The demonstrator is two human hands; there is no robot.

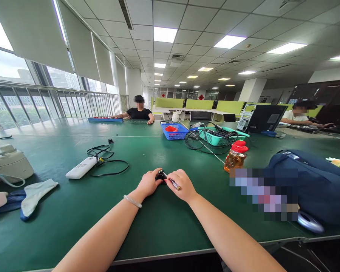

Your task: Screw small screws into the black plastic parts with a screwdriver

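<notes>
My left hand (148, 183) is closed around a small glossy black object (159, 175) at the middle of the green table (147, 215). Its kind cannot be made out. In my right hand (184, 185) is a slim pen-like tool (175, 184) with a brownish, gold-looking end toward me. The tool's far end meets the black object, and the exact contact is hidden between my fingers. Both hands are close together, low over the tabletop.
Left lie a white power bank (82, 167) with a black cable (113, 173) and a pale cloth (38, 194). Right stand a red-capped bottle (235, 156) and a dark blue bag (308, 185). Baskets (174, 133) sit farther back. Two people sit beyond.
</notes>
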